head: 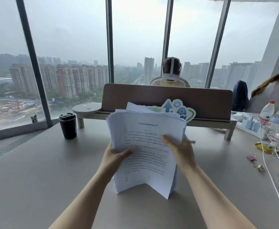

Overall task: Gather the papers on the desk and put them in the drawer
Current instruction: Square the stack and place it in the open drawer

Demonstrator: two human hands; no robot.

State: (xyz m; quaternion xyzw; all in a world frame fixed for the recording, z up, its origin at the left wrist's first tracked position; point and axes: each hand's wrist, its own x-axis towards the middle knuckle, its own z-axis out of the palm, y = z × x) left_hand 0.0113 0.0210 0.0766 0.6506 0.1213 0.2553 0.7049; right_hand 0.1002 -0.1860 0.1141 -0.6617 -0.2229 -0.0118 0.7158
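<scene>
I hold the thick stack of white printed papers [145,146] upright in front of me, its lower edge resting on the smooth grey-beige desk top [44,179] and bowing a little where it meets the surface. My left hand [114,156] grips the stack's left edge, thumb laid across the front page, fingers hidden behind. My right hand [181,151] clasps the right edge the same way, thumb on the printed text. The top sheets fan unevenly.

The desk is wide and mostly bare near me. To the left of the papers stands a black lidded travel cup [68,126], well apart from them. Behind the stack runs a low wooden shelf riser with a brown divider panel [201,103], and a blue-and-green cardboard cutout with an arrow and gear [176,108] peeks over the papers. At the right lie a clear plastic water bottle with a red cap [267,113], white cables [267,169], yellow wrappers [264,147] and small binder clips [253,158].

Beyond the divider sits a person in a white headset [171,75], and another person [274,95] leans in at the far right. Floor-to-ceiling windows with dark frames [34,63] show a hazy city of apartment towers under a grey sky.
</scene>
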